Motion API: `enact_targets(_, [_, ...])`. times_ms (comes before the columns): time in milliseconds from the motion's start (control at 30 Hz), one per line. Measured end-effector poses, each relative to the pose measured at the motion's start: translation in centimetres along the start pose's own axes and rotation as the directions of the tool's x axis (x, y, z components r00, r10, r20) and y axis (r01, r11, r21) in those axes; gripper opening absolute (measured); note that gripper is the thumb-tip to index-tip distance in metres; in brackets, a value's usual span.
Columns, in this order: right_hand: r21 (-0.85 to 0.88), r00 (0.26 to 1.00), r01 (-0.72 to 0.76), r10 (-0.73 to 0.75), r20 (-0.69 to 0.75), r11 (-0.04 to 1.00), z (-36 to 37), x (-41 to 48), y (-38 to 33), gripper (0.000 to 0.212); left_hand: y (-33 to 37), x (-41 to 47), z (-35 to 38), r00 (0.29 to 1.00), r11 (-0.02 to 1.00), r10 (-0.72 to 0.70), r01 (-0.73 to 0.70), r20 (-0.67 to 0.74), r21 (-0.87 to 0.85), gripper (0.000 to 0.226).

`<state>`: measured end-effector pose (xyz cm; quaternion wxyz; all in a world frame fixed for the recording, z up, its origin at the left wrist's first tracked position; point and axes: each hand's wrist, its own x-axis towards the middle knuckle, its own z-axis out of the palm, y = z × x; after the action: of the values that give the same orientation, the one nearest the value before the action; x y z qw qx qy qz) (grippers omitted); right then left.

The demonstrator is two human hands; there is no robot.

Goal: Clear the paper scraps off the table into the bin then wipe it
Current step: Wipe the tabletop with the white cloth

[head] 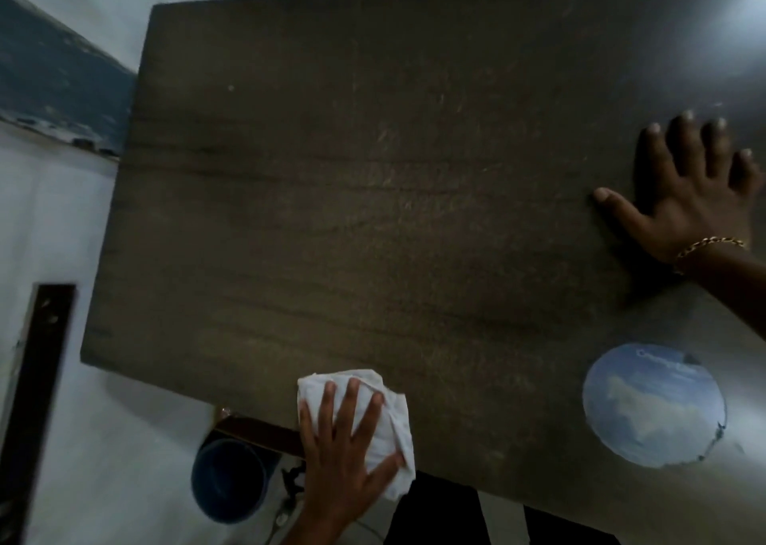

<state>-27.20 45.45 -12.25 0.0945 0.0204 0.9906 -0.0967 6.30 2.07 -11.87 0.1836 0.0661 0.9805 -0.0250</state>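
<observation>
Scraps gone from table (373,171); wiping under way. Left hand (344,461) flat, pressing cloth (393,428) at near edge. Right hand (692,196) splayed, grasping nothing; bin (228,482) below.

Table (373,192): dark brown wood-grain top, rectangular, filling most of the frame from upper left to lower right; surface shows fine scratches and one small pale speck toward the upper left. No paper scraps visible on it.

Cloth (389,424): white, crumpled, lying flat at the table's near edge, lower centre of the frame, partly overhanging the edge.

Bin (226,482): blue, round, open-topped, standing on the floor below the table's near edge, lower left of centre; its contents cannot be made out.
</observation>
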Motion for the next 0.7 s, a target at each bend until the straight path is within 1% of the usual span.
enact_targets(100, [0.001,1.000,-0.016,0.017,-0.010,1.000,0.0,0.1,0.1,0.097,0.4,2.0,-1.0,1.000,0.999,0.028,-0.028,0.004,0.022,0.095])
enact_targets(200, [-0.002,1.000,-0.023,0.023,0.010,1.000,-0.2,0.2,0.1,0.098,1.5,7.4,-3.2,0.999,0.999,-0.035,0.035,0.010,-0.038,0.093])
enact_targets(300, [0.002,0.999,-0.021,0.021,0.033,1.000,-0.5,0.4,0.2,0.100,2.7,14.5,-6.1,0.997,0.994,-0.073,0.071,-0.031,-0.086,0.088])
enact_targets(500, [-0.014,0.997,-0.057,0.058,0.057,0.998,-0.8,0.5,0.2,0.097,2.5,28.3,-10.5,0.989,0.997,0.023,-0.033,-0.148,-0.067,0.087])
enact_targets(700, [-0.047,0.994,-0.075,0.078,0.080,0.996,-0.6,0.8,0.4,0.099,2.7,41.1,-14.4,0.972,0.996,0.077,-0.085,-0.220,-0.029,0.084])
